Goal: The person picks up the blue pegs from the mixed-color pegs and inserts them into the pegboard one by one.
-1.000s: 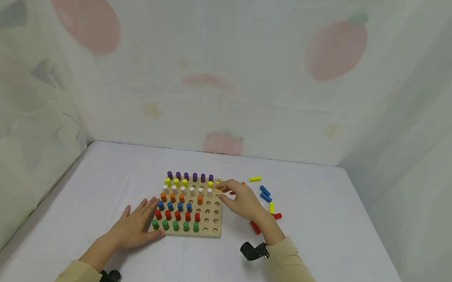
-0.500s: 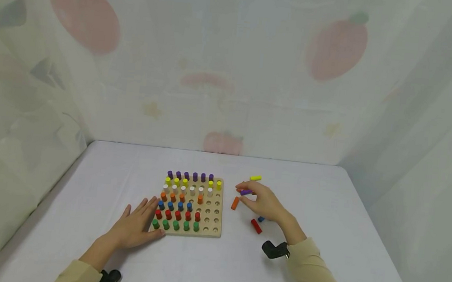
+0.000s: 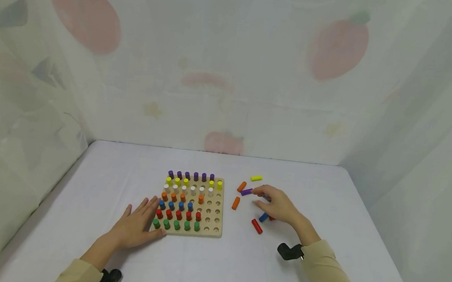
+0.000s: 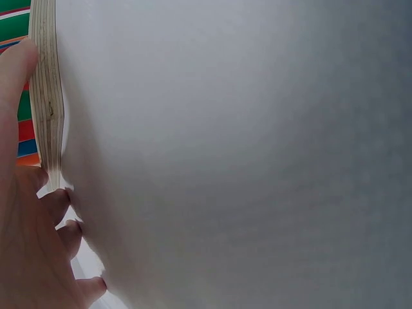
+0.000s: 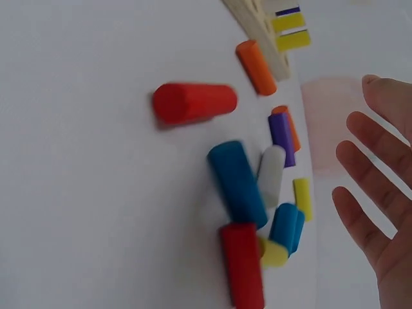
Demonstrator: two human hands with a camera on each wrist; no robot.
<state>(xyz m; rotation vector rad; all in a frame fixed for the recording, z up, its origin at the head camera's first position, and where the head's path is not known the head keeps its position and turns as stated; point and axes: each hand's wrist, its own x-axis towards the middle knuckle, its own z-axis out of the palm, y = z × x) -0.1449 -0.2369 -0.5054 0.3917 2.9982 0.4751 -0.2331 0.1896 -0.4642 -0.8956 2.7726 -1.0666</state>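
Note:
My left hand (image 3: 131, 229) lies at the near left corner of a wooden pegboard (image 3: 220, 215), thumb along the front edge, straight fingers against the left side. In the left wrist view its thumb (image 4: 22, 61) overlaps the board's edge. Rows of purple, yellow, white, orange, blue, red and green pegs stand in the board. Right of it, my right hand (image 3: 281, 205) hovers over loose pegs, fingers and thumb apart with nothing between them. Near its fingertips lie a purple peg (image 3: 247, 191) and a white peg (image 5: 271, 174); the hand partly hides others.
Two orange pegs (image 3: 236, 203) lie just right of the board. A yellow peg (image 3: 256, 178) is farther back, a red peg (image 3: 257, 226) nearer. Blue pegs (image 5: 237, 183) and another red peg (image 5: 243, 265) cluster under the right hand. A white-covered table (image 3: 125, 163) meets cloth walls behind.
My right hand has moved right from the board's yellow row to the loose pegs, leaving a yellow peg upright at that row's right end. The left hand has stayed put.

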